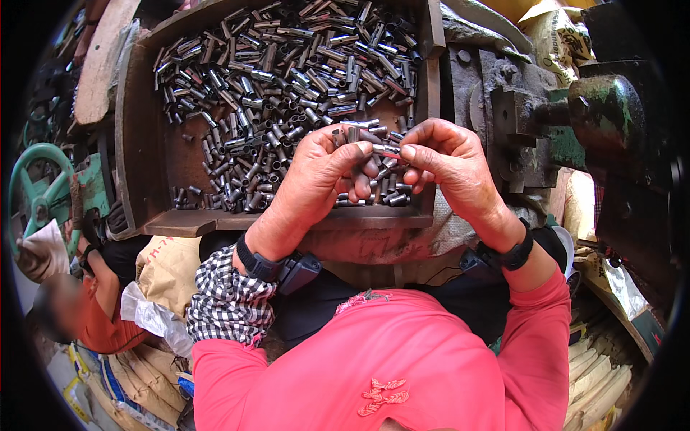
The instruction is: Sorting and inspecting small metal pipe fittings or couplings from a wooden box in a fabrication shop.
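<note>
Over the near right part of a wooden tray (131,154), both hands meet at a small shiny metal tube (386,149). My left hand (323,167) is closed, thumb and forefinger on the tube's left end. A couple of short dark metal pieces also show at its fingers; whether it grips them too is unclear. From the other side, my right hand (453,159) pinches the tube's right end between thumb and fingers. Heaped beneath and beyond the hands are many loose metal tubes (287,93), longer ones mostly toward the back and shorter ones toward the front.
Right of the tray stands a dark, greasy machine (517,118) with a worn green part (602,104). A green handwheel (43,190) is at the far left. Near it another person in an orange top (108,316) sits low. Stacked sacks (596,384) lie at the lower right.
</note>
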Demonstrator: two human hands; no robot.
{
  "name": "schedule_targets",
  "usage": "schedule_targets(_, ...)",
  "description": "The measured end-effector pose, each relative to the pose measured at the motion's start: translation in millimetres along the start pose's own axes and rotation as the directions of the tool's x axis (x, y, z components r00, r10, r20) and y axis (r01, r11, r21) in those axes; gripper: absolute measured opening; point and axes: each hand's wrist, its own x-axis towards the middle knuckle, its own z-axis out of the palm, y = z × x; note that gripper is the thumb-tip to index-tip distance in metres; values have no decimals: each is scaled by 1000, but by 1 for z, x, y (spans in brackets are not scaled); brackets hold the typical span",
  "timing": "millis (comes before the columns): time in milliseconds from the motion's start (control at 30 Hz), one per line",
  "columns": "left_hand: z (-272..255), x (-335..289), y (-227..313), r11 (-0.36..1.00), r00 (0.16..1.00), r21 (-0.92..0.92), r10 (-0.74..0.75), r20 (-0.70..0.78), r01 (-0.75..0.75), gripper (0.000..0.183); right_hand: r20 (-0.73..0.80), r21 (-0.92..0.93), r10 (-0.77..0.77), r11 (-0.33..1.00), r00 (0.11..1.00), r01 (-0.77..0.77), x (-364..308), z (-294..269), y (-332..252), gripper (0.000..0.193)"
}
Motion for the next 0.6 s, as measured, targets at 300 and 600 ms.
schedule_targets(300, 7, -3, 6, 971, 985, 217, -125, 123, 96, 16, 83, 16, 144, 989, 986, -146, -2, -10, -13, 12)
schedule_targets(600, 20, -2, 6, 954, 999, 297, -27, -36, 37, 16, 188, -52, -42, 997, 981, 52, 3, -12, 0, 9)
